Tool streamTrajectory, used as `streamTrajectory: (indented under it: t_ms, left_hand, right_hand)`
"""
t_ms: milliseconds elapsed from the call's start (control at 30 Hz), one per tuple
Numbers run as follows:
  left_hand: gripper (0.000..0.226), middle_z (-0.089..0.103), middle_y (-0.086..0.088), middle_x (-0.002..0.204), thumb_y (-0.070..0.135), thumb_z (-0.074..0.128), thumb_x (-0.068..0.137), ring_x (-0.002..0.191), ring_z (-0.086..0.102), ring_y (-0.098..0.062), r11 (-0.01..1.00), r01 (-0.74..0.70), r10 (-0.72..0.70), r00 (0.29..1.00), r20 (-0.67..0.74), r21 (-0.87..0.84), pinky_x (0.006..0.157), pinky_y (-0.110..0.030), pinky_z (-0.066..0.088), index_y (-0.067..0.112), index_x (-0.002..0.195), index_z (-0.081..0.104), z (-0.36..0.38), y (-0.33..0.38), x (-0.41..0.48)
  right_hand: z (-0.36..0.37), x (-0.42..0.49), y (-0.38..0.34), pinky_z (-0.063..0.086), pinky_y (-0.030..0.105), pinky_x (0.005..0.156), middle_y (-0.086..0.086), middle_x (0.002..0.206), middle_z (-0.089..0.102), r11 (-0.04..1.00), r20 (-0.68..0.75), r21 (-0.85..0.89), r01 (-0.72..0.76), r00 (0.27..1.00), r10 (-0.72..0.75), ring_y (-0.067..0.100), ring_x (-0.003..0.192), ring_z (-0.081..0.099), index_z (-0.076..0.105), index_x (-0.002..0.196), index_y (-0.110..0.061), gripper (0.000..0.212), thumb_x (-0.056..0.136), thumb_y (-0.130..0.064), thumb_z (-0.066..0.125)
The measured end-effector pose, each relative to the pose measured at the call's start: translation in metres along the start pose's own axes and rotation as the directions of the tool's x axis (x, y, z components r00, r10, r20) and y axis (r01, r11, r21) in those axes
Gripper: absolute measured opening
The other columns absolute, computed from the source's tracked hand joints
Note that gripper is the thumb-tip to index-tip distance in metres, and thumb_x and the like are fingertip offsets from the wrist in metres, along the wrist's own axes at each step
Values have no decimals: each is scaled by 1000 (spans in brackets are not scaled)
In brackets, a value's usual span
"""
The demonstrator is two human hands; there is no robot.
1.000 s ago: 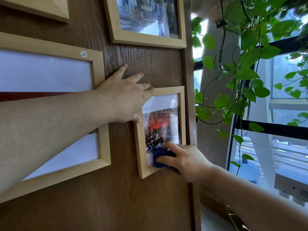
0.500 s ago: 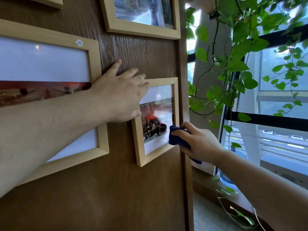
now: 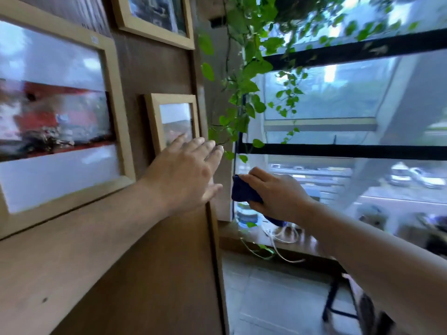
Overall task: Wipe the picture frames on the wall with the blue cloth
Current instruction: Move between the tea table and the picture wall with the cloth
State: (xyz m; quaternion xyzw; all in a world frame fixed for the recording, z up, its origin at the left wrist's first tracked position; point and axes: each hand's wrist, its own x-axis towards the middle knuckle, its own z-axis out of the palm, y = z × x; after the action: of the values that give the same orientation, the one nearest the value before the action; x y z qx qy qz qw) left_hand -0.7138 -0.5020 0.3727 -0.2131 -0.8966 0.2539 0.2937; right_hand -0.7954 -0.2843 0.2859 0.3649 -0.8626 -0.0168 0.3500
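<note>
Three light wooden picture frames hang on the dark wood wall: a large frame (image 3: 116, 97) at the left, a small frame (image 3: 152, 112) in the middle, and a third frame (image 3: 154, 35) above. My left hand (image 3: 186, 175) is open with fingers spread, covering the small frame's lower part; whether it touches is unclear. My right hand (image 3: 278, 194) is off the wall to the right, away from the frames, gripping the folded blue cloth (image 3: 244, 192). The view is blurred by motion.
A trailing green plant (image 3: 244, 88) hangs just right of the wall's edge. Behind it is a large window with black bars (image 3: 338, 151). A wooden sill (image 3: 300, 245) below holds a bottle and white cables. A dark stool (image 3: 338, 303) stands on the tiled floor.
My right hand has pulled the blue cloth off the small frame and away to the right. My left hand has lifted from the frame's top-left corner and slid down-right. The view has swung right.
</note>
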Motion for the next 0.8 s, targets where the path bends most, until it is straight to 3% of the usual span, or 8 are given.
streamTrajectory:
  t_ms: [167, 400, 533, 633, 800]
  left_hand:
    - [80, 38, -15, 148, 62, 37, 85, 135, 33, -31, 988, -122, 118, 992, -46, -98, 112, -50, 25, 8, 143, 27, -3, 61, 5]
    - [81, 41, -15, 146, 65, 29, 84, 134, 35, -31, 908, -340, 323, 940, -106, -245, 112, -51, 25, 9, 143, 30, -23, 169, 17]
    - [80, 49, -16, 140, 65, 30, 84, 128, 44, -34, 825, -465, 429, 885, -179, -320, 109, -51, 31, 7, 138, 40, -49, 235, 16]
    - [81, 46, -14, 143, 67, 30, 84, 132, 39, -32, 758, -541, 483, 841, -244, -364, 111, -50, 29, 9, 140, 38, -72, 285, 11]
    - [80, 45, -15, 144, 66, 36, 85, 133, 39, -33, 637, -661, 574, 750, -329, -397, 110, -51, 31, 9, 141, 36, -113, 365, -7]
  right_hand:
    - [-47, -84, 3, 40, 29, 37, 7, 102, 64, 987, 97, -113, -111, 988, 122, 30, 55, 60, 56, 122, -11, 60, 70, -33, 77]
    - [-106, -209, 13, 51, 39, 48, 8, 115, 59, 906, 199, -224, -360, 893, 404, 36, 72, 63, 50, 131, -13, 61, 79, -41, 67]
    - [-153, -286, 6, 52, 38, 49, 8, 110, 62, 848, 176, -275, -453, 844, 507, 33, 76, 64, 54, 127, -12, 57, 77, -36, 68]
    - [-190, -344, -5, 48, 33, 46, 8, 109, 64, 803, 136, -340, -489, 820, 556, 30, 73, 65, 59, 121, -9, 53, 76, -35, 69]
    - [-243, -428, -39, 53, 38, 50, 7, 115, 62, 717, 169, -382, -584, 718, 675, 31, 78, 66, 56, 126, -10, 55, 80, -38, 66]
